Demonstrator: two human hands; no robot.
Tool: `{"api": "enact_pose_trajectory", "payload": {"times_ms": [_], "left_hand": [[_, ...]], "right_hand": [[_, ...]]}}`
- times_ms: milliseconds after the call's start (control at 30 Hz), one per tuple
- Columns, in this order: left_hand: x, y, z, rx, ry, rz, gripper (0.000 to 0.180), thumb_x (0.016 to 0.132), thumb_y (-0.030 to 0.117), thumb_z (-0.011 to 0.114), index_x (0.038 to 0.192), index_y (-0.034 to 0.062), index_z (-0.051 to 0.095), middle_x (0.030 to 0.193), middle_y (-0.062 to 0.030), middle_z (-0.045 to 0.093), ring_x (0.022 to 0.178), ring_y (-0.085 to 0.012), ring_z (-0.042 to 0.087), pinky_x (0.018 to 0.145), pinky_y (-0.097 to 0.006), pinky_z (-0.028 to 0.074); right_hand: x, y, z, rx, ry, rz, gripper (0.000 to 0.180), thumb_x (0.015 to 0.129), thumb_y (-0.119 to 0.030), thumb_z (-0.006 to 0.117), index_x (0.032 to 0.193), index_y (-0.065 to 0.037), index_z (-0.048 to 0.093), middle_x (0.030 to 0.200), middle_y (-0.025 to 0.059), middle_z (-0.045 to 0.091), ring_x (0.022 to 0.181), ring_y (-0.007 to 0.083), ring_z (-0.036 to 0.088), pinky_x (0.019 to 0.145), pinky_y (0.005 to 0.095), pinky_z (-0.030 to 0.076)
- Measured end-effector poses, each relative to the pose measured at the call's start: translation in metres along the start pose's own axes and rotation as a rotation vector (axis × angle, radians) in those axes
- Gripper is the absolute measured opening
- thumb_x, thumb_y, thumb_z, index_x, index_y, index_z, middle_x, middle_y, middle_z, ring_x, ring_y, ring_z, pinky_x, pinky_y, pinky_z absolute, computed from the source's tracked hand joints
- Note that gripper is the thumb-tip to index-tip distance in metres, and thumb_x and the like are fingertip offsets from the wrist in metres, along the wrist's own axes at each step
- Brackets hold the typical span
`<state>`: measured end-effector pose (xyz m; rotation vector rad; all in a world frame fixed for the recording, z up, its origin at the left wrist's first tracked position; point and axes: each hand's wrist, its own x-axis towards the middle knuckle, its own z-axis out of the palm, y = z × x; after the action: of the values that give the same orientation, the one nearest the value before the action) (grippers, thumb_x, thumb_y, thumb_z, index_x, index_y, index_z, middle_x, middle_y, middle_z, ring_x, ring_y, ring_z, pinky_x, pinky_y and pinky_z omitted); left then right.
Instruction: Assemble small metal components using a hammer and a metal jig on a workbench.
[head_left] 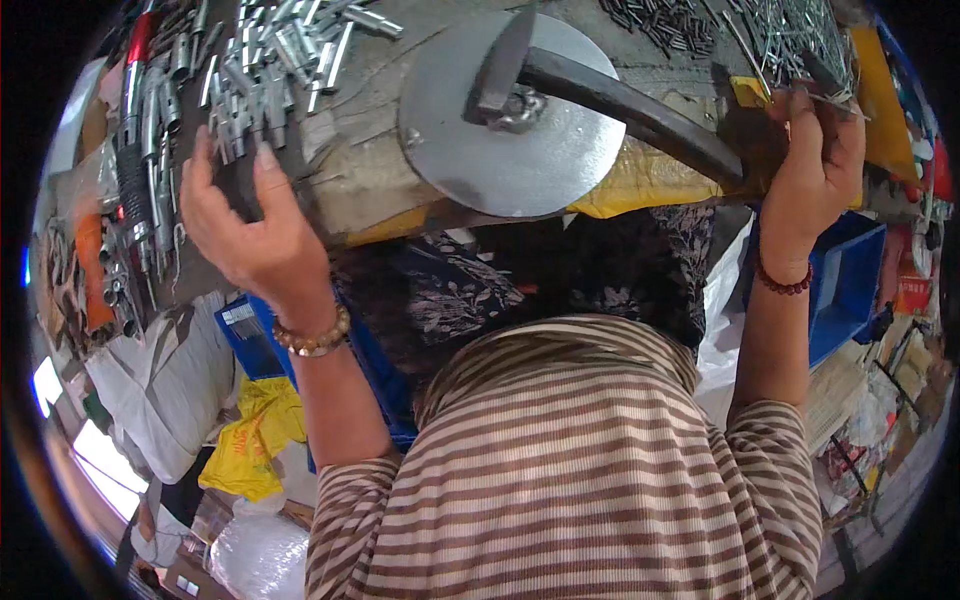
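Note:
My left hand is at the near edge of a pile of short silver metal tubes, thumb and forefinger spread apart. My right hand reaches to a heap of thin metal rods at the far right, with fingers bent and closed in among the rod ends. What they grip is too small to make out. Between my hands a round grey metal plate lies on the bench. A hammer rests across it, its head on the plate and its handle slanting toward my right hand.
Short dark pins lie in a heap beyond the plate. A red-and-black tool and other metal pieces crowd the left side. Below the bench edge are a blue bin, a yellow bag and a white sack.

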<state>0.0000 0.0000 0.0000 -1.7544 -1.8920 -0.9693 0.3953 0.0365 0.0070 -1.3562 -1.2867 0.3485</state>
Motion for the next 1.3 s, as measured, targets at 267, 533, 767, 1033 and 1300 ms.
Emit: {"api": "enact_pose_trajectory", "payload": {"times_ms": [267, 533, 767, 1033, 1300], "left_hand": [[0.004, 0.003, 0.008, -0.067, 0.003, -0.061, 0.046, 0.096, 0.01, 0.071, 0.14, 0.0005, 0.06, 0.134, -0.0164, 0.064, 0.121, -0.0282, 0.061, 0.107, -0.04, 0.045], [0.001, 0.01, 0.005, -0.026, 0.006, -0.05, 0.046, 0.091, 0.012, 0.071, 0.135, 0.0037, 0.062, 0.135, -0.0164, 0.062, 0.128, -0.0377, 0.055, 0.111, -0.049, 0.038], [0.034, 0.039, -0.016, -0.235, -0.169, 0.054, 0.027, 0.085, 0.012, 0.077, 0.111, 0.0071, 0.073, 0.12, -0.0107, 0.065, 0.116, -0.0318, 0.057, 0.102, -0.045, 0.044], [0.07, 0.046, 0.02, -0.027, -0.34, 0.252, 0.019, 0.079, 0.017, 0.081, 0.093, 0.0071, 0.072, 0.113, -0.0084, 0.063, 0.116, -0.0303, 0.056, 0.094, -0.045, 0.046], [0.049, 0.067, -0.017, -0.47, -0.505, -0.1, 0.02, 0.091, 0.009, 0.072, 0.11, 0.0041, 0.066, 0.105, -0.0098, 0.069, 0.085, -0.0212, 0.066, 0.075, -0.035, 0.054]], "right_hand": [[0.004, 0.007, 0.007, 0.064, 0.079, -0.052, 0.019, 0.097, 0.0, 0.068, 0.115, 0.006, 0.068, 0.104, 0.0123, 0.076, 0.093, 0.016, 0.073, 0.089, 0.029, 0.057], [0.002, 0.009, -0.012, -0.025, -0.038, -0.006, 0.014, 0.099, 0.0, 0.06, 0.11, 0.005, 0.068, 0.106, 0.0083, 0.072, 0.093, 0.0124, 0.069, 0.086, 0.0275, 0.054], [-0.022, -0.068, 0.009, 0.384, -0.241, 0.28, 0.017, 0.097, 0.006, 0.06, 0.113, 0.003, 0.065, 0.104, 0.0081, 0.071, 0.101, 0.0161, 0.069, 0.09, 0.0301, 0.055], [-0.042, -0.09, 0.051, 0.319, -0.713, 0.446, 0.013, 0.088, 0.002, 0.07, 0.101, 0.002, 0.067, 0.091, 0.0051, 0.069, 0.079, 0.0128, 0.066, 0.072, 0.0284, 0.053], [-0.033, -0.09, 0.04, -0.242, -0.668, -0.242, 0.015, 0.081, -0.004, 0.074, 0.094, -0.002, 0.066, 0.088, 0.015, 0.06, 0.081, 0.0365, 0.064, 0.07, 0.0433, 0.052]]}}
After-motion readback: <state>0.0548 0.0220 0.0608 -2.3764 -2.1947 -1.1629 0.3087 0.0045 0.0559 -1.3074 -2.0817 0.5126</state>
